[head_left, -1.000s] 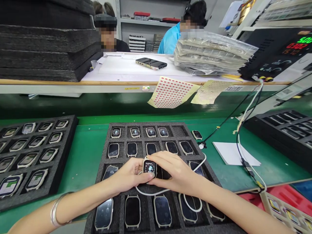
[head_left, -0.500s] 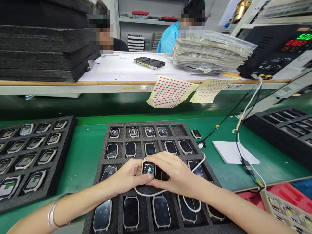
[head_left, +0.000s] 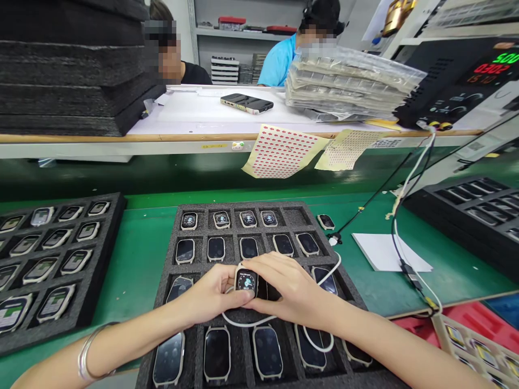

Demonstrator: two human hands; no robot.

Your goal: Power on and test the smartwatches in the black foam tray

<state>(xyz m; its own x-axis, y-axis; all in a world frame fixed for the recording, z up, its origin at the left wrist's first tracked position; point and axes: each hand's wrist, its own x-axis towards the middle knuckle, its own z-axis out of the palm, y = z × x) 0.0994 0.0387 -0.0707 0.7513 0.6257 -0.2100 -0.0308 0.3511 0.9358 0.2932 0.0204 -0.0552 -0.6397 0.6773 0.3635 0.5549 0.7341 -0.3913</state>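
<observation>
Watch [head_left: 246,281], screen lit, at middle row of black foam tray [head_left: 168,265]. Thumb and fingers of left hand [head_left: 208,296] closed on watch's left and lower edge. Fingers of right hand [head_left: 292,289] curled over, clamped on its right edge. White cable [head_left: 329,270] looping from under both hands across tray's right side. Dark watches [head_left: 216,248] in slots all around; lit watches [head_left: 222,219] in far row. Bracelet [head_left: 87,354] on left wrist. Second tray [head_left: 103,221] well apart, leftward on green mat [head_left: 138,254].
</observation>
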